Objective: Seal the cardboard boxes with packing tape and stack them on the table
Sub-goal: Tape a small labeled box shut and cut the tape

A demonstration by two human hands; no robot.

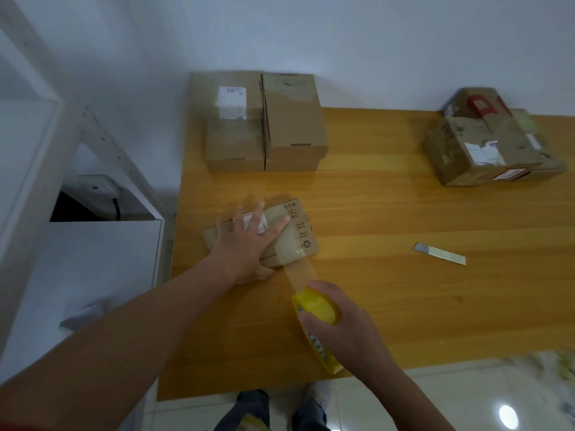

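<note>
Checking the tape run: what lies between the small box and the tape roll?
A clear strip of tape stretches from the small box to the tape roll, in the head view.

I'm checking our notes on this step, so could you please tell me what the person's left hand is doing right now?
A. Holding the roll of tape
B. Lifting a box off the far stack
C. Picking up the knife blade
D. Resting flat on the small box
D: the left hand lies spread flat on the small box, while the right hand holds the tape roll and the blade lies untouched.
</note>
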